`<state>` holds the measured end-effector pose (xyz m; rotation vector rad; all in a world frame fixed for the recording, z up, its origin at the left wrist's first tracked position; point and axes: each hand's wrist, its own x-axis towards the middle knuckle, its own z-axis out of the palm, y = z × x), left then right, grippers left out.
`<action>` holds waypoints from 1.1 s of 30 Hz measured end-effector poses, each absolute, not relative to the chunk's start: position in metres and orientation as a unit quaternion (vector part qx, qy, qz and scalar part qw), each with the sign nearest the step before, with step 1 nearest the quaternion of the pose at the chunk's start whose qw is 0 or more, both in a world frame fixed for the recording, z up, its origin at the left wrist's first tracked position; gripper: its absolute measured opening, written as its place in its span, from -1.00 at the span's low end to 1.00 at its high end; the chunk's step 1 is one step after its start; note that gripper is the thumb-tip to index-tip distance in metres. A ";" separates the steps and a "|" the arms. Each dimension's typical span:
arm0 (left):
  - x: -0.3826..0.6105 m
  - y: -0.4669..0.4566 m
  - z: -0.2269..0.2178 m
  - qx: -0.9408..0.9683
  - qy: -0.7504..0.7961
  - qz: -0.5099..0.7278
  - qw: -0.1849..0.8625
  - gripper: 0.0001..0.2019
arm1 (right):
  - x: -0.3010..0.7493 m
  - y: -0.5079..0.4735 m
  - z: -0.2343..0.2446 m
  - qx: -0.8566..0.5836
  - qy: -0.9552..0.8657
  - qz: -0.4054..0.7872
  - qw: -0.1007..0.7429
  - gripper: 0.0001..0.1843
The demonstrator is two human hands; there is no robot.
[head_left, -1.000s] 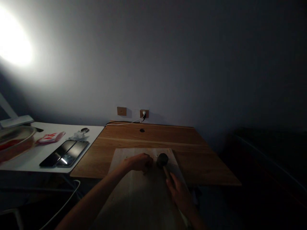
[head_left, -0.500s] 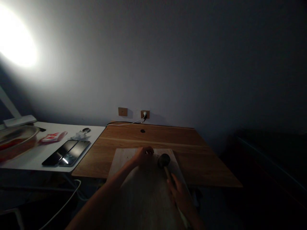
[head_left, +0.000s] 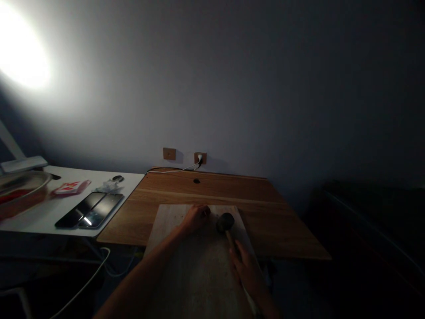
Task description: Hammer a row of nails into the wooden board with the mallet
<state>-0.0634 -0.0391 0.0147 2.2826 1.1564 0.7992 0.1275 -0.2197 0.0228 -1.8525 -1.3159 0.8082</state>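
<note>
– Dim room, lamp glare far left. What do I log?
– White side table point(head_left: 40, 221): two phones point(head_left: 89, 210), side by side. Wooden desk point(head_left: 206, 190): one pale board point(head_left: 195, 274). On it my left hand point(head_left: 195, 218), fingers bunched, tips down; whether they pinch anything, I cannot tell. One mallet point(head_left: 225, 222) just right, head on the board, right hand point(head_left: 247, 270) wrapped round its handle.
– Handling?
– Head-heavy and stiff, I judge; grip low on the handle.

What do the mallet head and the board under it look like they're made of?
Mallet head: likely black rubber, matte, rounded, no glint; handle looks wooden. Board: pale unfinished wood, faint grain, dull surface. Dim light leaves both uncertain.
</note>
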 end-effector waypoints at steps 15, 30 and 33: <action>-0.064 -0.040 0.018 0.813 0.419 0.287 0.287 -0.68 | 0.129 -0.219 0.022 -0.725 -0.508 0.303 0.353 -0.27; -0.063 -0.035 0.005 0.811 0.389 0.320 0.298 -0.74 | 0.116 -0.205 0.032 -0.680 -0.514 0.347 0.393 -0.31; -0.062 -0.034 0.001 0.796 0.378 0.334 0.333 -0.64 | 0.106 -0.192 0.038 -0.655 -0.526 0.373 0.394 -0.34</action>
